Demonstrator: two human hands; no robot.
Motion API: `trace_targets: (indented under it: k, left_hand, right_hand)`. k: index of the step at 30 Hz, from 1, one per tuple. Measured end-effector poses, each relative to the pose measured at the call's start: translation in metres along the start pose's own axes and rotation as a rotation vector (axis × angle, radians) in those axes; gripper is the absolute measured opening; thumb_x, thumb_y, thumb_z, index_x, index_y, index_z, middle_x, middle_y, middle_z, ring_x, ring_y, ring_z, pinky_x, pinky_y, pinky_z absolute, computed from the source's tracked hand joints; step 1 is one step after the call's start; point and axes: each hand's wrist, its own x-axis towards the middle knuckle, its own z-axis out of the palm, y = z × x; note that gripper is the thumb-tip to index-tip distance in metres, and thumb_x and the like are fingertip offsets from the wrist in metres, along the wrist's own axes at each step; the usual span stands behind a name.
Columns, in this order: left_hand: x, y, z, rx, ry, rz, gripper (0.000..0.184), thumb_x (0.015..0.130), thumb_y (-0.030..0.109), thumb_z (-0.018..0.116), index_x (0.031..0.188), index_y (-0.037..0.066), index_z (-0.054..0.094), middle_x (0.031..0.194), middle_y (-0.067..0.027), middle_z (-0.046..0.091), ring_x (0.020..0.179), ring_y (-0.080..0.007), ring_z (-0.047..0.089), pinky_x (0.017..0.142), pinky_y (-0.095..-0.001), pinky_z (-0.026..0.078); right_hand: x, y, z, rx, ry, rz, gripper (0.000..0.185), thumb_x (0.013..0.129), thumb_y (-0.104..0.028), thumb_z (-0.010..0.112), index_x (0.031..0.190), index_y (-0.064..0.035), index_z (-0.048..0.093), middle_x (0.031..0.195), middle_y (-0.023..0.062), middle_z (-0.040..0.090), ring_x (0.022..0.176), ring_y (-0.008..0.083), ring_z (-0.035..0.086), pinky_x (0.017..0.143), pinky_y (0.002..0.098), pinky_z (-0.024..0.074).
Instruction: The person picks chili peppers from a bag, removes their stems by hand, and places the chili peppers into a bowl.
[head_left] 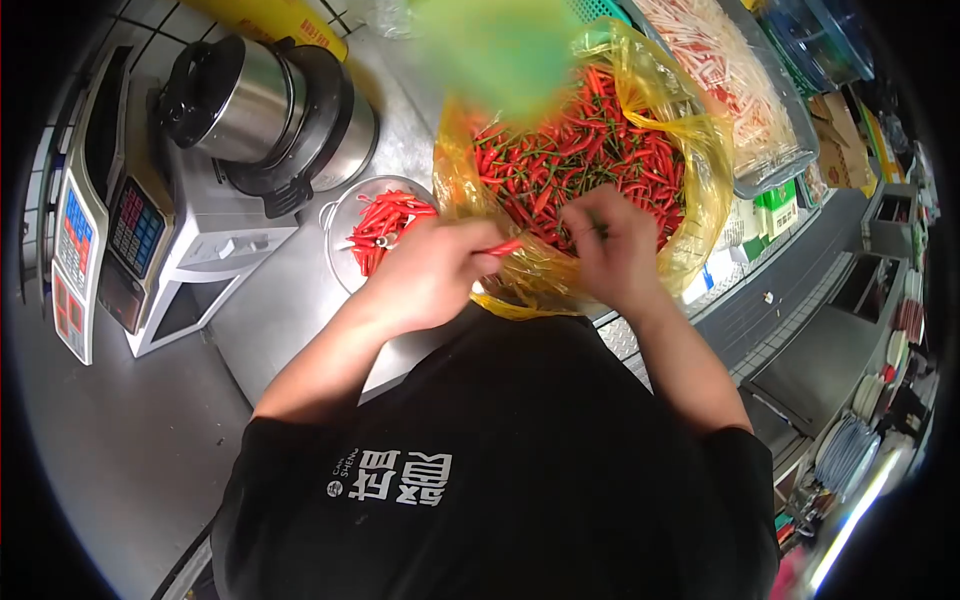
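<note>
A yellow plastic bag (708,140) lies wide open, full of red chilies (640,150) with green stems. To its left, a round metal bowl (338,262) holds a smaller heap of red chilies (385,222). Between bowl and bag, my left hand (430,270) is closed on a red chili (503,247) that sticks out past the fingertips. My right hand (615,245) is over the near part of the bag, its fingers curled together and slightly blurred; a bit of green shows at them, too small to make out.
Left on the metal counter (285,320) are a weighing scale (140,225) and a steel blender-like appliance (255,105). Behind the bag at the right stands a tray of pale and red strips (730,80). A blurred green shape (495,50) covers the top centre.
</note>
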Motion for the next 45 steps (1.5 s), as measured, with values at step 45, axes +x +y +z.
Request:
trace_targets:
  k: [45]
  left_hand:
    - [0.029,-0.014,0.005,-0.087,0.274,0.48,0.007,0.076,-0.001,0.064,0.078,-0.001,0.058,0.071,-0.0148,0.051,0.066,-0.034,0.052,0.058,-0.0401,0.042]
  right_hand:
    - [0.037,0.005,-0.102,0.847,0.232,0.47,0.031,0.096,-0.013,0.052,0.122,0.0045,0.054,0.109,0.0125,0.065,0.094,0.0195,0.065,0.086,0.0324,0.0517]
